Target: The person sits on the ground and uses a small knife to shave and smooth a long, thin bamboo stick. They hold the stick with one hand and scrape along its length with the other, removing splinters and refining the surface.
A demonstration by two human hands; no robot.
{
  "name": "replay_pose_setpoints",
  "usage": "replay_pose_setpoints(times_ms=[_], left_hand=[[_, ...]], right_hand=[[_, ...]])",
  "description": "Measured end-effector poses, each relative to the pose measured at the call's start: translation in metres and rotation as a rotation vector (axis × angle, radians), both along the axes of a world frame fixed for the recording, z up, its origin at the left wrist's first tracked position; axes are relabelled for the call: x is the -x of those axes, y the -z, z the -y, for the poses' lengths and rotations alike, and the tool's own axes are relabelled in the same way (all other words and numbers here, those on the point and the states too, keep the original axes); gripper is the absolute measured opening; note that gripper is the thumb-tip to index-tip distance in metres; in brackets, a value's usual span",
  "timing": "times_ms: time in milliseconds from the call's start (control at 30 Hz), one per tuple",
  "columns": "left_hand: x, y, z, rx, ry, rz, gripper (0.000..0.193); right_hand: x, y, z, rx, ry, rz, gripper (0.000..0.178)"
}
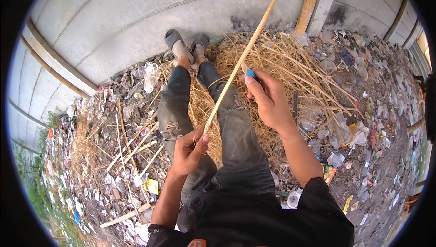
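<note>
**Splitting a cane over a straw heap**

Concrete wall panels [136, 15] fill the top of the view, and below them the ground is strewn with litter [363, 124], plastic scraps and dry stalks. At the centre a person sits with legs in dark torn trousers [236, 147] stretched toward twelve o'clock, feet in grey sandals [175, 38] close against the wall's base. Under and around the legs lies a heap of dry straw [290, 70], spreading toward two o'clock.

A long pale bamboo strip [240, 61] runs diagonally from the left hand [188, 149] at about six o'clock of the strip, up past the right hand [268, 99], and out of the frame at one o'clock. The left hand's fingers are curled and pressed together around the strip's lower end, thumb on top, pinching it just above the lap. The right hand sits higher, just to the three o'clock side of the strip; its fingers are closed around a small tool with a blue handle [251, 74], whose tip meets the strip's edge. Whether the blade has entered the strip cannot be told.

Loose cut canes [131, 149] lie at nine o'clock from the left hand, among the rubbish. A pale wooden post [310, 2] leans against the wall at one o'clock. Nothing lies across the strip between the two hands.
</note>
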State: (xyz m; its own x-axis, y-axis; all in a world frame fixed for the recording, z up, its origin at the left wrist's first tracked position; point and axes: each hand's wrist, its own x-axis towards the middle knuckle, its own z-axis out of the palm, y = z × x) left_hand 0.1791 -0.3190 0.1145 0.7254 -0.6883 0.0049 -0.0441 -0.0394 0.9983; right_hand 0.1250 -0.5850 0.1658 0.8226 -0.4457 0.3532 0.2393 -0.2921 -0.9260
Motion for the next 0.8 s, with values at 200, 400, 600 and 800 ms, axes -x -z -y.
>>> replay_pose_setpoints(times_ms=[200,400,600,800], left_hand=[[0.011,0.05,-0.061,-0.232,-0.01,-0.071,0.042],[0.032,0.084,-0.069,-0.443,0.06,0.008,0.047],[0.037,0.084,-0.055,-0.49,0.124,0.025,0.045],[0.037,0.093,-0.059,-0.566,0.154,0.047,0.046]], right_hand=[[0.031,0.049,0.026,0.091,0.053,-0.226,0.029],[0.065,0.15,0.039,0.139,0.262,-0.362,0.042],[0.068,0.218,0.025,0.11,0.399,-0.154,0.035],[0.06,0.234,0.03,0.184,0.451,-0.085,0.033]])
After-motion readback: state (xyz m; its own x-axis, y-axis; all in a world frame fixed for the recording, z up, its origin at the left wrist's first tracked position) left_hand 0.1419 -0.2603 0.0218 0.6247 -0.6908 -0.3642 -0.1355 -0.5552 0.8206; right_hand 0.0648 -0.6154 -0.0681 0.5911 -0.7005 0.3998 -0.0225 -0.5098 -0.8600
